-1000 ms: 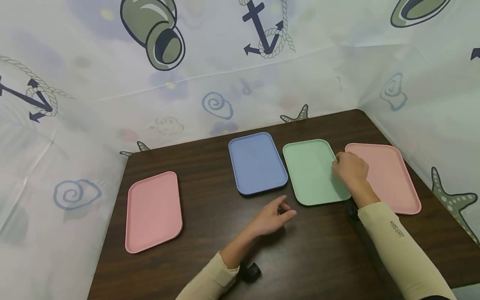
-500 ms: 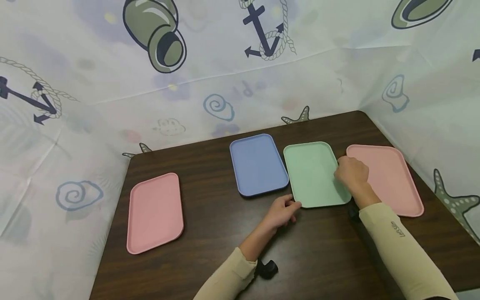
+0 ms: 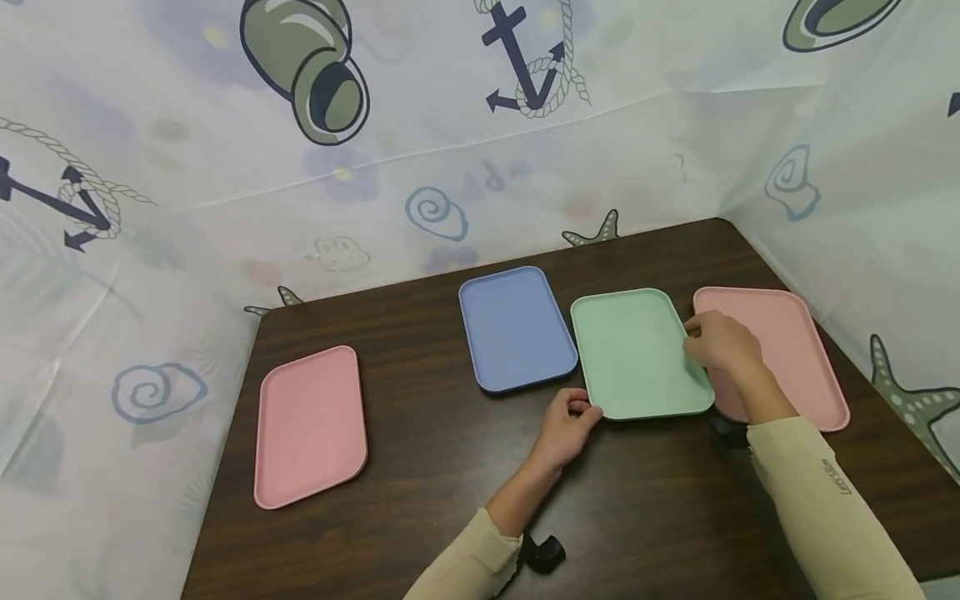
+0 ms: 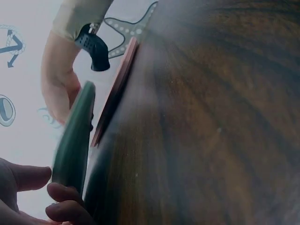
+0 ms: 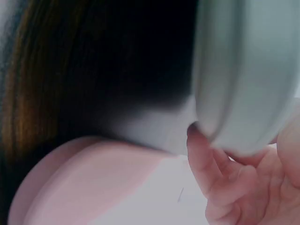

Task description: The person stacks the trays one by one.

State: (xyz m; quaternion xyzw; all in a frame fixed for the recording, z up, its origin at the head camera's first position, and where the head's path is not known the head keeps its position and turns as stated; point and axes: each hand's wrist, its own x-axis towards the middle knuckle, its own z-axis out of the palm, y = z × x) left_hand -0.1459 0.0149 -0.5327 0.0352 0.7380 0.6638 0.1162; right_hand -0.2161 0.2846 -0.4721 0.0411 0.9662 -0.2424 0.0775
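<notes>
A green rectangular tray (image 3: 637, 358) with a low raised rim lies between both hands. My left hand (image 3: 566, 429) pinches its near left corner; in the left wrist view the thumb (image 4: 33, 177) is on one face and fingers are on the other. My right hand (image 3: 723, 342) grips the right edge, its fingertips tucked against the underside in the right wrist view. A dark gap shows between the tray's underside and the tabletop in the left wrist view. Right of it, a pink tray (image 3: 787, 358) is partly covered by the right hand and forearm.
A blue tray (image 3: 517, 329) sits close against the green tray's left side. Another pink tray (image 3: 311, 429) lies at the left of the dark wooden table (image 3: 420, 500). Printed fabric (image 3: 420, 108) rises behind the table and along its sides.
My left hand has come to the green tray's near left corner and taken hold. The right hand, gripping the edge, has shifted slightly right, and the green tray has moved a little right with it.
</notes>
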